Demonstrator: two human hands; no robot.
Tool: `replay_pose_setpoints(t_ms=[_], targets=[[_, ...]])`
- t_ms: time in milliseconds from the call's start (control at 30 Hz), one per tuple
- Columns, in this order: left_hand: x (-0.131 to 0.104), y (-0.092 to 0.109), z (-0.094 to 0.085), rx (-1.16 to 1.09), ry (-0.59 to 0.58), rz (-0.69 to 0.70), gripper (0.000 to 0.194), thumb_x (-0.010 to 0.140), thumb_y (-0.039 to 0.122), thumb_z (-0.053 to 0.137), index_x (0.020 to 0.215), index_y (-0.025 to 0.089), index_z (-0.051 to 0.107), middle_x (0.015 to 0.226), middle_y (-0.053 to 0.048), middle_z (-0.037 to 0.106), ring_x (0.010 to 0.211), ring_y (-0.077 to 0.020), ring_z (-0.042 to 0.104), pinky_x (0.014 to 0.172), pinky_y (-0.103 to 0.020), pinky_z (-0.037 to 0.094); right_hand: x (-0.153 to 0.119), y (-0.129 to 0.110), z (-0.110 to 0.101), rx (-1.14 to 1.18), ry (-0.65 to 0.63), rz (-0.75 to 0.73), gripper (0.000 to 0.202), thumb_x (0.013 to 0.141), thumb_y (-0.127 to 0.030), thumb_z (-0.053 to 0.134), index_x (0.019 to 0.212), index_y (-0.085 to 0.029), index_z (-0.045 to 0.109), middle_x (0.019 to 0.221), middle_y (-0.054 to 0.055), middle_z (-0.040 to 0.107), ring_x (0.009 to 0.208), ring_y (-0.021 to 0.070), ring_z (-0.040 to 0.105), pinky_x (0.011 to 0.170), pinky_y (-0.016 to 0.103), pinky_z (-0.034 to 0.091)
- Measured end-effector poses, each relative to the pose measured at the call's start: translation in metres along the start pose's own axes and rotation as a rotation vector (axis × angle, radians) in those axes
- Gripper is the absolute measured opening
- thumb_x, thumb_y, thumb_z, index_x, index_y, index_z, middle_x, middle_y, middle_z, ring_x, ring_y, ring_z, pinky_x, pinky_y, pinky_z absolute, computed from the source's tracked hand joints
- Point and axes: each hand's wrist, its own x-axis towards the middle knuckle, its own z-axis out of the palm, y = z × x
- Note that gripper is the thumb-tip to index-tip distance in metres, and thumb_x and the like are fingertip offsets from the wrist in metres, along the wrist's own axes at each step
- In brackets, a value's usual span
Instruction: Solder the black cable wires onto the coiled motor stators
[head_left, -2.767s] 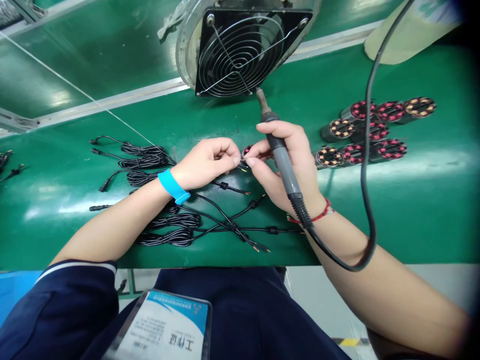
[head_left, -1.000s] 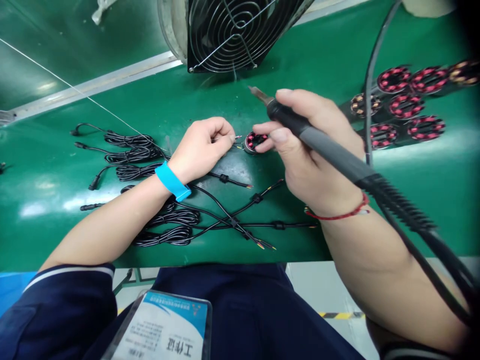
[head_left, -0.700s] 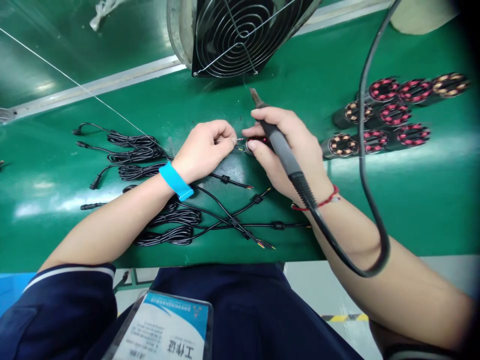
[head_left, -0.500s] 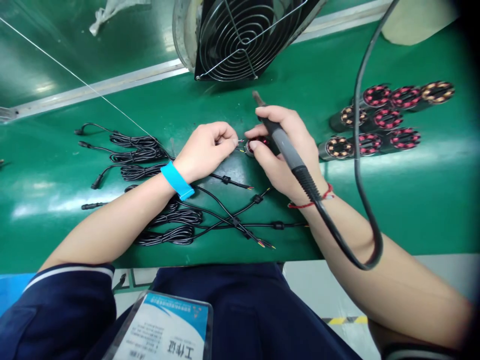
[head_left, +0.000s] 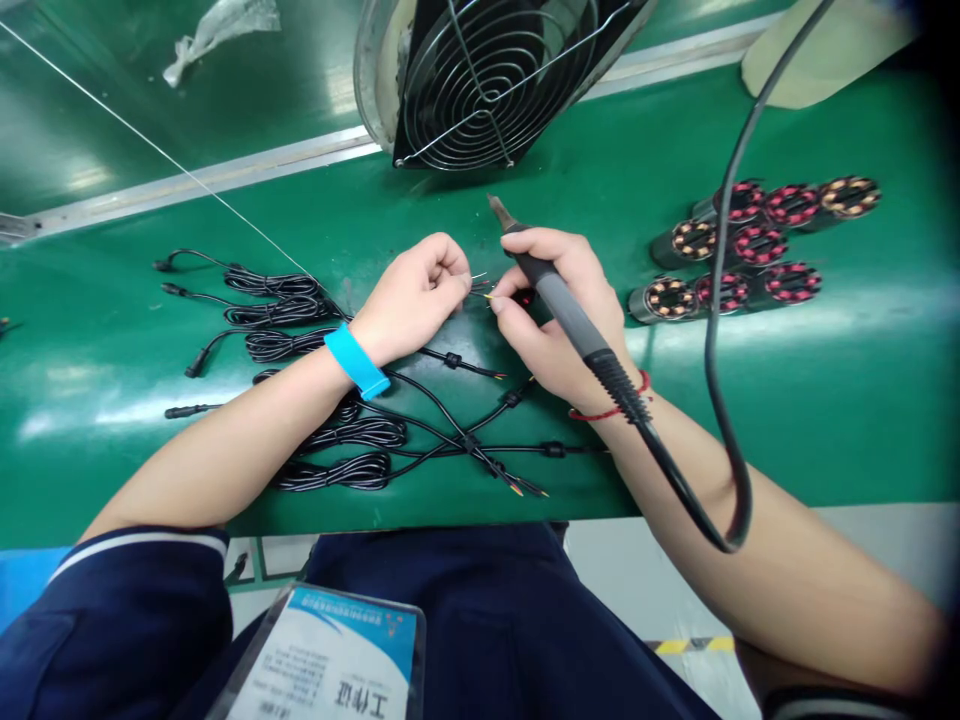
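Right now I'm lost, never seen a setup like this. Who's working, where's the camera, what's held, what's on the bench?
No robot: a person works bare-handed. Every picture comes from one camera on that person's head, looking forward and down. The right hand has a corded, pen-shaped tool, apparently a soldering iron, in its grip; the left hand's grip pinches thin wires. On the green bench, coiled black cables lie leftward, wound cylinders rightward. A guarded fan faces the hands.

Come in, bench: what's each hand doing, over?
Left grip pinching thin wires. Right grip around soldering iron, tip away from wires. Black cables partly under left forearm.
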Motion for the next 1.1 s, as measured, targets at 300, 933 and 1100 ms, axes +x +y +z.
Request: replay_pose_setpoints(t_ms=[300, 933, 1100], targets=[[-0.009, 0.011, -0.008, 0.257, -0.003, 0.277, 0.010, 0.091, 0.023, 0.058, 0.081, 0.020, 0.058, 0.086, -0.001, 0.064, 0.084, -0.0159, 0.061, 0.080, -0.032, 0.051, 0.001, 0.006, 0.002, 0.166, 0.023, -0.017, 0.039, 0.088, -0.029, 0.057, 0.125, -0.030, 0.047, 0.093, -0.002, 0.066, 0.085, 0.0195, 0.068, 0.093, 0.049, 0.057], [-0.011, 0.016, -0.003, 0.354, -0.059, 0.159, 0.013, 0.076, 0.008, 0.054, 0.068, 0.018, 0.056, 0.077, 0.000, 0.061, 0.076, -0.0145, 0.058, 0.078, -0.035, 0.052, -0.001, -0.002, -0.028, -0.033, 0.104, -0.024, 0.026, 0.093, -0.025, 0.058, 0.117, -0.031, 0.062, 0.113, 0.000, 0.073, 0.085, 0.0189, 0.073, 0.089, 0.041, 0.059], [-0.011, 0.016, -0.001, 0.322, -0.087, 0.127, 0.014, 0.075, 0.007, 0.054, 0.066, 0.018, 0.056, 0.076, 0.000, 0.061, 0.076, -0.0143, 0.058, 0.081, -0.037, 0.054, 0.000, -0.001, -0.039, -0.029, 0.253, -0.166, 0.022, 0.091, -0.030, 0.061, 0.112, -0.025, 0.065, 0.104, 0.001, 0.071, 0.095, 0.0195, 0.071, 0.085, 0.040, 0.059]])
